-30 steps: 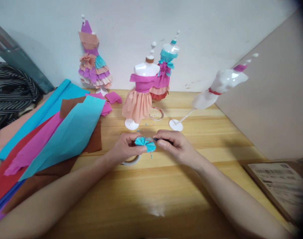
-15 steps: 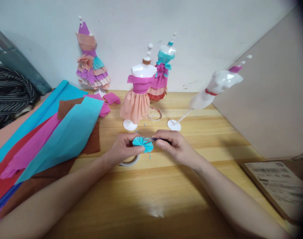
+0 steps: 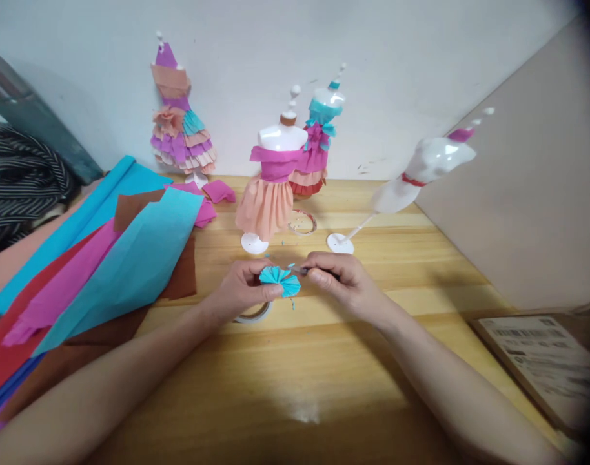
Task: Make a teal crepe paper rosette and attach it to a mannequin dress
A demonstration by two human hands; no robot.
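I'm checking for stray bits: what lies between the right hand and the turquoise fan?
In the head view, a metal-tipped tool extends from the right hand toward the turquoise fan; a tiny scrap shows beside it.

The person's left hand [image 3: 244, 284] pinches a pleated, fan-shaped turquoise paper piece [image 3: 285, 284]; the right hand [image 3: 341, 279] grips a dark-handled tool [image 3: 305, 271], its metallic end at the paper's upper edge. Beneath the left hand, a partly hidden grey ring-shaped roll [image 3: 261, 316] lies on the pale wooden table [image 3: 275, 368]. Beyond stand a white mannequin in magenta top and peach pleated skirt [image 3: 270, 184] and a tilted, red-banded white mannequin [image 3: 396, 194]. Overlapping multicoloured paper sheets [image 3: 130, 258] lie leftward.
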